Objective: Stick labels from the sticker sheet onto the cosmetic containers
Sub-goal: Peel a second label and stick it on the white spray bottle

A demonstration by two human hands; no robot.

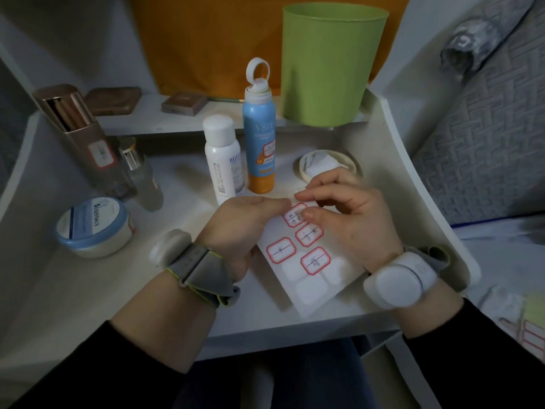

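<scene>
A white sticker sheet (312, 278) with several red-bordered labels lies on the white table (88, 290). My left hand (241, 228) holds the sheet at its left edge, fingers reaching to its top. My right hand (345, 219) pinches the top label (295, 217) between thumb and forefinger. Behind stand a blue and orange spray bottle (259, 137) bearing a label, and a white bottle (224, 160) with no red label showing. At the left are a brown lipstick box (88, 143) with a label, a clear glass bottle (144, 175) and a round blue-rimmed jar (94, 227).
A green bucket (327, 63) stands on the raised back shelf beside two brown compacts (184, 103). A small white dish (327, 165) with paper scraps sits behind my right hand. More label sheets (530, 338) lie at the far right. A grey quilted cushion (486, 143) is on the right.
</scene>
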